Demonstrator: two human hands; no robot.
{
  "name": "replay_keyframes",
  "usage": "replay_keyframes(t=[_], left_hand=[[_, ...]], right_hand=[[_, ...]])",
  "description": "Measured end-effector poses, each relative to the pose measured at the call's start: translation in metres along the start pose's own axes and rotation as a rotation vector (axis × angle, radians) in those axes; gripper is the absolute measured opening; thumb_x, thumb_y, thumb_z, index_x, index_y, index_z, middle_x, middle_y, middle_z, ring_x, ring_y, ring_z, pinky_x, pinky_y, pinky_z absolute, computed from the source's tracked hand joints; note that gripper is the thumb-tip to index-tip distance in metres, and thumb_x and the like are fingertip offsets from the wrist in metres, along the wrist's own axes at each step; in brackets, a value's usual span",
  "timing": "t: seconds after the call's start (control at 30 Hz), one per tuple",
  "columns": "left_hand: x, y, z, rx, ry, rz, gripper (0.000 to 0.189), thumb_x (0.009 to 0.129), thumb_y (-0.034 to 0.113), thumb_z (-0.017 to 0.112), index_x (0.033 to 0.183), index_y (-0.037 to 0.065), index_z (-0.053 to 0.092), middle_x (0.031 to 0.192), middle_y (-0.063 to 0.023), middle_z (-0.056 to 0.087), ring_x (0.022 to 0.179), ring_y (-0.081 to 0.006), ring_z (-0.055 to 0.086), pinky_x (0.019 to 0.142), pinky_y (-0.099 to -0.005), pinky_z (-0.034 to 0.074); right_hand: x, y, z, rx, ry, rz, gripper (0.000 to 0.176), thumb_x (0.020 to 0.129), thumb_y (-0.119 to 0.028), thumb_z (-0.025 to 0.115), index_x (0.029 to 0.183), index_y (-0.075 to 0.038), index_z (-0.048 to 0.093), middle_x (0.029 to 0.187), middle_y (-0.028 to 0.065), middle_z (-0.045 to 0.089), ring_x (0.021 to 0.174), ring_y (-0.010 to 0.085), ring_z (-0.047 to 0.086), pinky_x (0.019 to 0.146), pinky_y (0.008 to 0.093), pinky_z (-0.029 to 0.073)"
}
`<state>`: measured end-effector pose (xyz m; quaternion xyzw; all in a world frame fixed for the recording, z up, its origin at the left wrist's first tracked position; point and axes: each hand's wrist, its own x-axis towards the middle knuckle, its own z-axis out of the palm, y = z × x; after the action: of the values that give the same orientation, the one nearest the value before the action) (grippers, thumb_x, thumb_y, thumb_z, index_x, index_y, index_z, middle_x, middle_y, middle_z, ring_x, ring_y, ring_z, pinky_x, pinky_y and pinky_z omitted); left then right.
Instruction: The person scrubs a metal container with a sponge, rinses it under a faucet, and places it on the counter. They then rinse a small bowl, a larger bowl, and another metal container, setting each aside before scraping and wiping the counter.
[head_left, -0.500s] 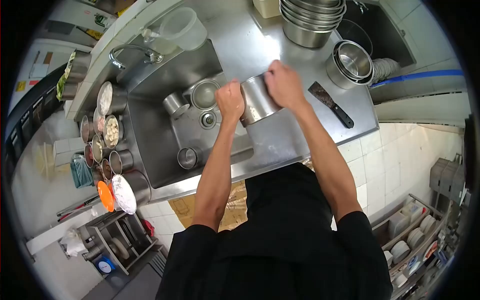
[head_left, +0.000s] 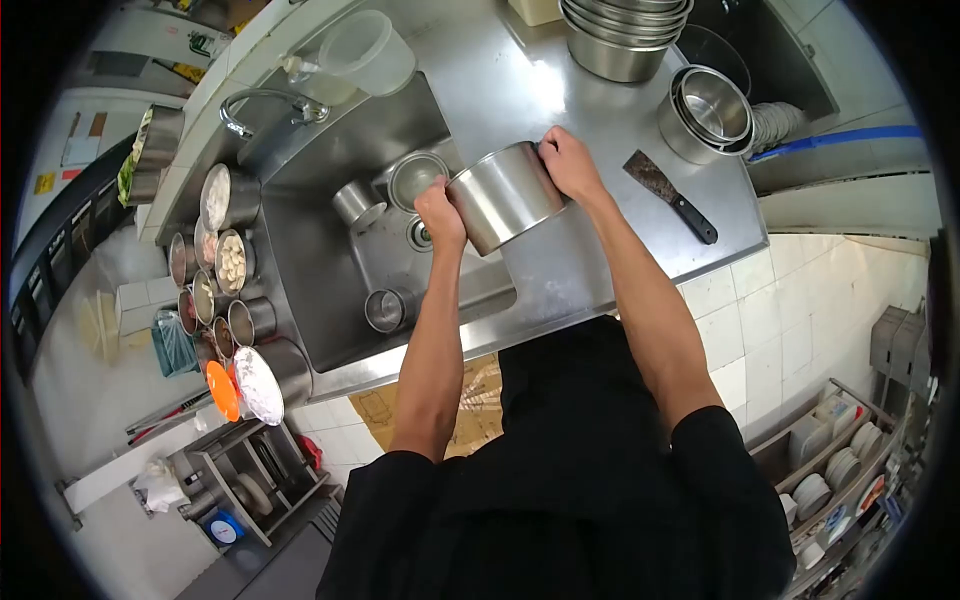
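Observation:
A large steel pot (head_left: 507, 200) is held tilted between both hands over the right edge of the sink and the counter. My left hand (head_left: 441, 212) is closed on the left side of its rim. On the right side of the rim, my right hand (head_left: 570, 165) is closed too. Inside the sink (head_left: 330, 300) lie a steel cup (head_left: 358, 205), a round bowl (head_left: 418, 178) beside the drain, and another small cup (head_left: 385, 311). A scraper with a black handle (head_left: 690, 217) rests on the counter to the right.
Stacked steel pots (head_left: 620, 60) stand at the back of the counter, with nested pots (head_left: 700, 125) to their right. A faucet (head_left: 270, 97) and a plastic tub (head_left: 372, 55) are at the sink's back. Food containers (head_left: 232, 262) line the left edge.
The pot has turned so that more of its side wall shows, and both hands have shifted along its rim. The whole view has moved slightly.

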<state>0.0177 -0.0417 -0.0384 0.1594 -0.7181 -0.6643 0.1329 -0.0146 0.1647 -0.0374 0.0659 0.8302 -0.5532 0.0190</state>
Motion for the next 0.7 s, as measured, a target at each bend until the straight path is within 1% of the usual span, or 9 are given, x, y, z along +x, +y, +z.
replay_keyframes(t=[0.1,0.17,0.27,0.3,0.37,0.5,0.6,0.67,0.7], left_hand=[[0.007,-0.004,0.002,-0.034,-0.01,0.058,0.039,0.088,0.022,0.046,0.058,-0.002,0.04,0.053,-0.0016,0.037,0.055,-0.0111,0.033,0.05,-0.034,0.027],[-0.003,0.012,0.005,0.249,-0.058,0.22,0.039,0.088,0.021,0.045,0.058,-0.003,0.041,0.053,-0.002,0.038,0.054,-0.0119,0.033,0.05,-0.0341,0.027],[-0.011,0.034,0.013,0.177,-0.1,0.093,0.039,0.088,0.021,0.045,0.06,-0.006,0.043,0.052,-0.0057,0.039,0.054,-0.0139,0.035,0.05,-0.036,0.028],[-0.011,0.031,0.016,0.189,-0.104,0.192,0.042,0.091,0.022,0.046,0.063,-0.009,0.042,0.051,-0.012,0.035,0.053,-0.017,0.035,0.052,-0.0398,0.028],[-0.01,0.034,0.021,0.214,-0.108,0.228,0.041,0.091,0.022,0.045,0.064,-0.009,0.042,0.051,-0.0125,0.036,0.053,-0.0173,0.035,0.052,-0.0399,0.029],[-0.012,0.035,0.025,0.285,-0.121,0.278,0.041,0.091,0.021,0.046,0.063,-0.009,0.043,0.051,-0.0136,0.038,0.053,-0.0175,0.036,0.052,-0.0407,0.028],[-0.001,0.007,0.009,0.237,-0.122,0.223,0.038,0.089,0.021,0.046,0.062,-0.006,0.05,0.054,-0.0107,0.048,0.053,-0.016,0.041,0.053,-0.0391,0.033],[0.006,-0.017,-0.003,-0.285,-0.054,-0.116,0.036,0.086,0.022,0.046,0.057,0.002,0.046,0.056,-0.0003,0.042,0.056,-0.0113,0.039,0.051,-0.0325,0.03],[0.006,-0.015,-0.004,-0.418,-0.029,-0.127,0.032,0.087,0.027,0.044,0.063,0.007,0.051,0.065,-0.0001,0.049,0.061,-0.0114,0.046,0.054,-0.0297,0.037]], right_hand=[[-0.015,-0.026,-0.005,-0.053,0.046,0.011,0.018,0.083,-0.019,0.052,0.089,-0.002,0.057,0.085,0.0192,0.063,0.083,0.0353,0.059,0.075,0.0419,0.046],[-0.027,-0.047,-0.004,-0.264,0.163,-0.335,0.016,0.083,-0.018,0.053,0.087,-0.003,0.055,0.077,0.0173,0.062,0.078,0.0365,0.058,0.072,0.046,0.045],[-0.03,-0.067,-0.005,-0.269,0.133,-0.488,0.015,0.082,-0.017,0.054,0.087,-0.004,0.055,0.073,0.0155,0.061,0.075,0.0374,0.057,0.07,0.048,0.044],[-0.024,-0.065,-0.009,-0.274,0.147,-0.501,0.015,0.082,-0.017,0.054,0.087,-0.004,0.055,0.073,0.0155,0.061,0.075,0.0374,0.057,0.07,0.048,0.044],[-0.018,-0.051,-0.015,-0.209,0.13,-0.301,0.013,0.081,-0.015,0.054,0.086,-0.003,0.055,0.073,0.0151,0.061,0.077,0.0365,0.057,0.071,0.0469,0.044],[-0.035,-0.076,-0.015,-0.419,0.072,-0.462,0.014,0.082,-0.016,0.054,0.085,-0.002,0.054,0.079,0.0164,0.062,0.077,0.0367,0.057,0.07,0.0459,0.044],[-0.017,-0.039,-0.019,0.03,-0.018,-0.346,0.018,0.084,-0.018,0.054,0.088,0.0,0.053,0.081,0.0166,0.062,0.076,0.0334,0.057,0.07,0.0417,0.044],[-0.014,-0.018,-0.01,0.189,-0.061,-0.189,0.022,0.086,-0.021,0.053,0.092,0.0,0.053,0.083,0.0165,0.061,0.077,0.0287,0.057,0.073,0.0371,0.045],[-0.013,-0.016,-0.006,0.192,-0.055,-0.179,0.023,0.088,-0.022,0.052,0.095,0.0,0.054,0.085,0.0156,0.061,0.08,0.0245,0.057,0.076,0.0341,0.045]])
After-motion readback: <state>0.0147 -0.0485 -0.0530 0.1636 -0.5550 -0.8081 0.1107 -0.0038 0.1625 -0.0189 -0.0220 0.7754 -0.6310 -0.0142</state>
